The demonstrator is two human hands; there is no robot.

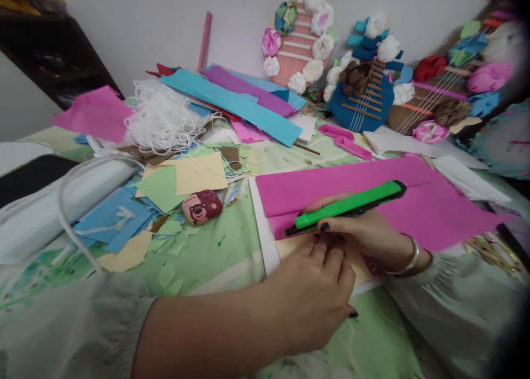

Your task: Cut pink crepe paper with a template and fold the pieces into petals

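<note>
Head view: over pink paper (439, 202), a green cutter (351, 203) is gripped by the right hand (368, 234). The grip of the left hand (312, 293) cannot be told.

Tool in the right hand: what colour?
The tool is green and black, seen in the head view.

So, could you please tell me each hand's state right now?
Left hand: over the cream paper, grip cannot be told.
Right hand: closed, holding the green tool.
</note>
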